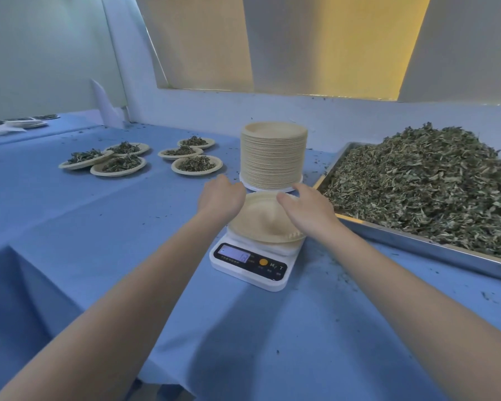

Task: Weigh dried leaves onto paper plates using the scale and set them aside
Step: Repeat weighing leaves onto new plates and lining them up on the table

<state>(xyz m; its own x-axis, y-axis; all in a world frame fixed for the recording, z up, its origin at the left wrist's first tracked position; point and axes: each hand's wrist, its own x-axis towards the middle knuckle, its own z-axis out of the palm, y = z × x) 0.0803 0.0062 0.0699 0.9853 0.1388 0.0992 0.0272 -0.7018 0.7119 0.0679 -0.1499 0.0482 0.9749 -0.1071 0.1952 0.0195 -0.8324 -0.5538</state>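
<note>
An empty paper plate (261, 218) lies on the white digital scale (252, 264), whose display is lit. My left hand (222, 195) is at the plate's far left rim with its fingers curled down over the edge. My right hand (307, 211) lies palm down on the right rim, fingers spread and thumb over the plate. A tall stack of paper plates (273, 156) stands just behind the scale. A metal tray (417, 241) to the right holds a big heap of dried leaves (428, 186). Several filled plates (196, 164) sit at the back left.
A blue cloth (84, 227) covers the table, with leaf crumbs scattered on it. More plates (26, 123) lie on a second surface at the far left. The wall and a window ledge run close behind the stack and the tray.
</note>
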